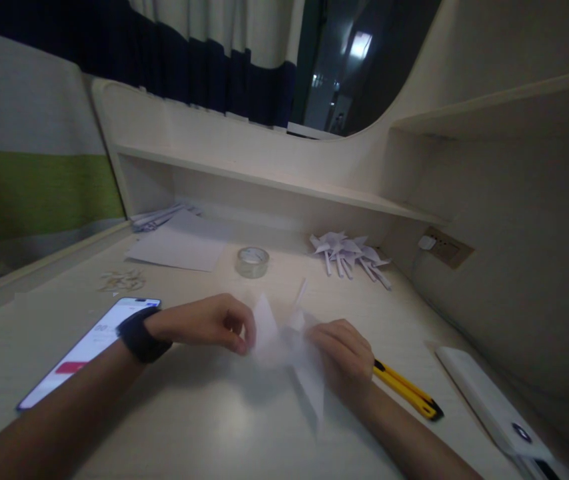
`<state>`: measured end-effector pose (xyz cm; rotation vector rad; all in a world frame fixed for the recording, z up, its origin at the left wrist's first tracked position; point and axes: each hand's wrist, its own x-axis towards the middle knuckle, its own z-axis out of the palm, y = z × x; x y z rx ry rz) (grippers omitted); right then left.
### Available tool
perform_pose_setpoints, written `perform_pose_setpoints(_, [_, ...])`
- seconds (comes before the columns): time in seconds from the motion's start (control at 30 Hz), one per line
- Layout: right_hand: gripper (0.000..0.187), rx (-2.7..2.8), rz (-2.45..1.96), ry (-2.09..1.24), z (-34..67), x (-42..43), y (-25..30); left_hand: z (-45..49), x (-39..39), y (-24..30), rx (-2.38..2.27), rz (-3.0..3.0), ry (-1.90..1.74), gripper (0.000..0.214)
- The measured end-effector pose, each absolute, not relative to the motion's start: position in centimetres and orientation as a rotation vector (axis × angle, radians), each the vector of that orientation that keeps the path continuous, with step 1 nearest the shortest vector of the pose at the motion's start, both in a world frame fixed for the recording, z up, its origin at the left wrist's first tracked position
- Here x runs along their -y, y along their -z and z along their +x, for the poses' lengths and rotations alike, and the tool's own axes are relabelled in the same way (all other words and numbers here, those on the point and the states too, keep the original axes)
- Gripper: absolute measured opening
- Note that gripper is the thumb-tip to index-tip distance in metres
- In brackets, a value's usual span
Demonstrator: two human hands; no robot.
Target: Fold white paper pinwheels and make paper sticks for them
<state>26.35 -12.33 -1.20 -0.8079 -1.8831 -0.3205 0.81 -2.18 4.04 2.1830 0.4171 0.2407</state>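
Observation:
A white paper pinwheel [267, 337], partly folded and blurred by motion, is between my hands above the table. My right hand [342, 350] has its fingers closed on the right side of the paper, and one pointed flap hangs down below them. At the left edge of the paper, my left hand [219, 323] is closed in a pinch with thumb and forefinger together. A thin white paper stick [301, 291] lies just behind the paper. The yellow utility knife [407, 389] rests beside my right wrist.
Several paper pinwheels on sticks [347, 252] lie at the back right. Clear tape [252, 262] stands mid-table. White sheets [179, 243] and rolled paper [159, 217] lie back left, near small pale pieces [122, 281]. A phone [87, 350] is under my left forearm; a white device [489, 400] sits right.

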Motion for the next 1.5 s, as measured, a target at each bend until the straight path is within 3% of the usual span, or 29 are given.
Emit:
perform_pose_setpoints(0.33, [0.026,1.883,-0.827,0.32,26.6,12.2,1.5,1.7,3.6,-2.0,-0.33,2.037,-0.238,0.012])
perform_pose_setpoints(0.53, [0.025,1.882,-0.799,0.314,26.5,12.2,1.5,1.1,3.2,-2.6,-0.463,2.031,0.011,0.027])
perform_pose_setpoints(0.67, [0.027,1.878,-0.813,0.285,26.6,12.1,1.7,1.2,3.1,-2.5,-0.519,1.938,0.049,0.017])
perform_pose_setpoints(1.03, [0.031,1.861,-0.872,0.215,27.2,11.7,2.8,1.2,3.0,-3.0,-0.203,2.125,-0.033,0.023])
perform_pose_setpoints(1.23, [0.03,1.852,-0.876,0.202,27.0,11.8,2.5,1.3,3.0,-2.8,-0.395,2.036,-0.038,0.022])
perform_pose_setpoints(1.5, [0.026,1.87,-0.855,0.235,26.8,11.9,2.2,3.2,3.8,-1.9,-0.665,1.984,-0.42,0.023])
